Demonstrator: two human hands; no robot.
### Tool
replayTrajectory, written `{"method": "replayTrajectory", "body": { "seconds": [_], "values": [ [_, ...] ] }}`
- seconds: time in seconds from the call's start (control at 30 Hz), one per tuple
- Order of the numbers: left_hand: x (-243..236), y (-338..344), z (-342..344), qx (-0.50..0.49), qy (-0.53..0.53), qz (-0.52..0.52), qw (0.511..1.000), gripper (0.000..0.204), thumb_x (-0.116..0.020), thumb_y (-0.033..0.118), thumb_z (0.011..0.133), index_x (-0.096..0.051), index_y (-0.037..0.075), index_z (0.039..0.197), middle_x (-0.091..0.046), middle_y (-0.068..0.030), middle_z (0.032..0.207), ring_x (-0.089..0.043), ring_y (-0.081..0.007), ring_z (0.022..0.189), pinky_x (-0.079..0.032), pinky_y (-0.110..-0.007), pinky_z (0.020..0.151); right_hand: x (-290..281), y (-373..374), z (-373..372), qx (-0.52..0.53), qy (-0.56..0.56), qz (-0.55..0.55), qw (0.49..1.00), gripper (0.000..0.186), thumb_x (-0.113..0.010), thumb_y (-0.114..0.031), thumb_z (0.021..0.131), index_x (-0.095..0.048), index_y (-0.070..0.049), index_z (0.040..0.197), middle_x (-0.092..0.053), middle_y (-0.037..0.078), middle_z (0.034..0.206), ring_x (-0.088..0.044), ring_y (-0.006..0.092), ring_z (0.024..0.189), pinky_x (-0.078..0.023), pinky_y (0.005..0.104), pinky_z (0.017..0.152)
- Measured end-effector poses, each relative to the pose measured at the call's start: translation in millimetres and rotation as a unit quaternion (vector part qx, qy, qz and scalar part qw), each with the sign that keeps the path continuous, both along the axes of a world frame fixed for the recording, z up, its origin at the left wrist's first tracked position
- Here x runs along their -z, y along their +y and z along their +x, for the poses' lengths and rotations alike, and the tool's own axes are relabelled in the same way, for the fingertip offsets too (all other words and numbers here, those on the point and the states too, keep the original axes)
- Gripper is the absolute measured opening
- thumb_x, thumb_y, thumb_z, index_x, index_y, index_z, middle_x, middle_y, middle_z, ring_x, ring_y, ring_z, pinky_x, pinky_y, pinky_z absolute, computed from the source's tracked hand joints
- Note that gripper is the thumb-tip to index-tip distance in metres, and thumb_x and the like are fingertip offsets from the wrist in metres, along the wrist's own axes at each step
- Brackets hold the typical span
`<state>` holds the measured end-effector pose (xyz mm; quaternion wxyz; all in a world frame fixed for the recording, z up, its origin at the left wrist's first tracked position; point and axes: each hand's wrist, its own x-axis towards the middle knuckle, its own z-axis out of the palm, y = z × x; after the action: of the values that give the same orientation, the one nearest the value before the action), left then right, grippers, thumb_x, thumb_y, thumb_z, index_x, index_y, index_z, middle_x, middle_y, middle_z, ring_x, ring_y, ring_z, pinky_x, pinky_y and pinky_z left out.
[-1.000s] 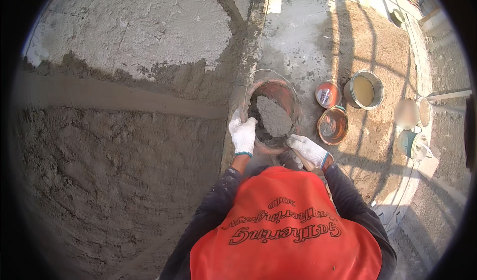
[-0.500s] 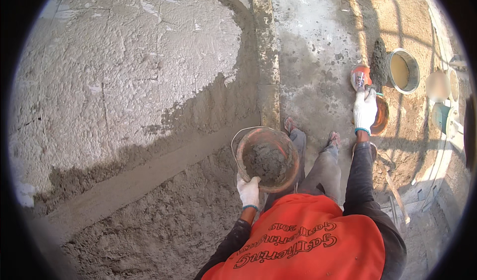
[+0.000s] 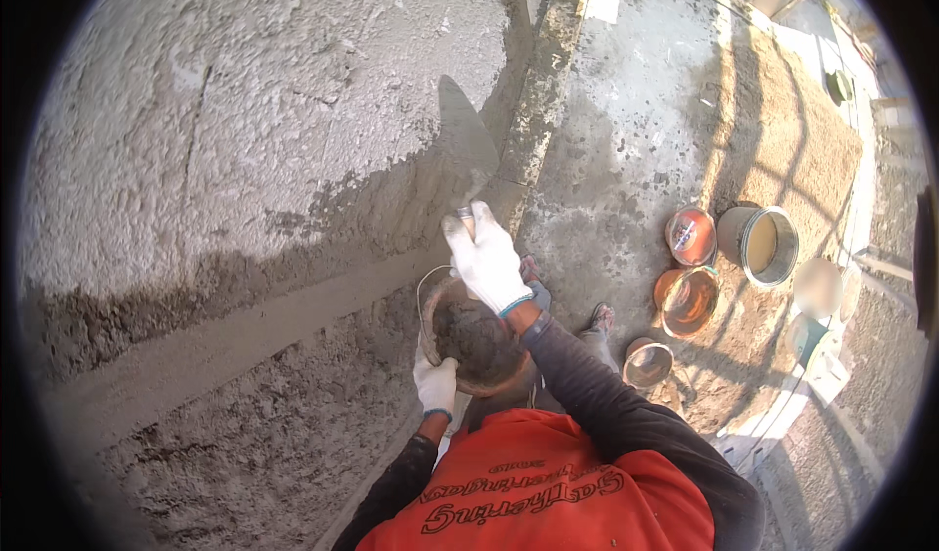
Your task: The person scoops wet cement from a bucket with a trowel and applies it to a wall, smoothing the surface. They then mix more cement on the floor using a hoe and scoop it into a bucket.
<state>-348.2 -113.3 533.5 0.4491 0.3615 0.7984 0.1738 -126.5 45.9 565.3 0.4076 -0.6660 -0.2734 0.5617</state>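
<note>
My left hand (image 3: pixel 435 385), in a white glove, grips the near left rim of a round bucket (image 3: pixel 509 370) with a wire handle. Wet grey mortar (image 3: pixel 474 341) lies in the bucket. My right hand (image 3: pixel 486 263), gloved too, reaches over the far side of the bucket and is closed around the handle of a trowel (image 3: pixel 466 131). The trowel's long grey blade points away from me, in front of the rough wall (image 3: pixel 293 91); whether it touches the wall I cannot tell. My right hand and forearm hide part of the bucket's rim.
To the right stand a red bucket (image 3: pixel 690 238), a larger grey bucket (image 3: pixel 736 236) of brownish liquid, an orange bucket (image 3: pixel 668 287) and a small bucket (image 3: pixel 648 380). Sand (image 3: pixel 831 150) lies beyond them. A narrow ledge (image 3: pixel 553 91) borders the wet-spotted concrete floor (image 3: pixel 636 111).
My right hand has swung from beside the buckets on the right to above the held bucket, bringing the trowel toward the wall. My left hand keeps its hold on the rim. The view has turned.
</note>
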Motion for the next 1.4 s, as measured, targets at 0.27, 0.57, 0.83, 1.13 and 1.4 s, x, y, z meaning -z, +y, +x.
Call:
{"method": "replayTrajectory", "body": {
  "seconds": [0.27,0.57,0.83,1.13,1.4],
  "values": [
    [1,7,123,0.16,0.037,0.076,0.984,0.046,-0.074,0.024,0.085,-0.073,0.006,0.128,-0.077,-0.0257,0.107,-0.073,-0.0483,0.103,-0.059,-0.053,0.089,23,-265,197,-0.4,-0.387,-0.126,0.821,0.041,-0.059,-0.039,0.104,-0.062,-0.003,0.123,-0.075,0.032,0.101,-0.074,0.0513,0.098,-0.057,0.0611,0.088],
    [-40,-24,264,0.277,-0.008,0.24,0.93,0.049,-0.074,0.025,0.086,-0.074,0.002,0.129,-0.075,-0.0287,0.118,-0.072,-0.0455,0.113,-0.058,-0.052,0.097,16,-317,293,-0.433,-0.596,0.006,0.676,0.025,-0.068,-0.026,0.097,-0.068,-0.01,0.115,-0.078,0.019,0.094,-0.079,0.0386,0.089,-0.061,0.0554,0.074],
    [-109,-54,312,0.346,-0.025,0.252,0.903,0.043,-0.072,0.018,0.084,-0.073,-0.003,0.121,-0.073,-0.0315,0.103,-0.071,-0.0509,0.103,-0.057,-0.051,0.087,-104,-308,353,-0.325,-0.648,0.005,0.689,0.025,-0.073,-0.025,0.093,-0.073,-0.004,0.107,-0.08,0.02,0.093,-0.081,0.0359,0.083,-0.063,0.0483,0.068],
    [-103,-76,346,0.311,-0.107,0.399,0.856,0.036,-0.066,0.006,0.086,-0.072,-0.006,0.119,-0.075,-0.027,0.105,-0.073,-0.0436,0.099,-0.055,-0.049,0.09,-134,-385,338,-0.264,-0.525,-0.073,0.806,0.027,-0.06,-0.024,0.1,-0.068,-0.003,0.115,-0.079,0.023,0.093,-0.079,0.0438,0.091,-0.061,0.0568,0.079],
    [-146,-104,367,0.322,-0.21,0.286,0.878,0.078,-0.047,-0.02,0.079,-0.06,-0.003,0.153,-0.066,-0.0117,0.151,-0.06,-0.0208,0.142,-0.04,-0.035,0.123,-125,-425,348,-0.339,-0.173,-0.239,0.893,0.049,-0.051,-0.038,0.107,-0.068,0.001,0.131,-0.077,0.03,0.106,-0.076,0.0462,0.096,-0.059,0.0572,0.087]
  ]
}}
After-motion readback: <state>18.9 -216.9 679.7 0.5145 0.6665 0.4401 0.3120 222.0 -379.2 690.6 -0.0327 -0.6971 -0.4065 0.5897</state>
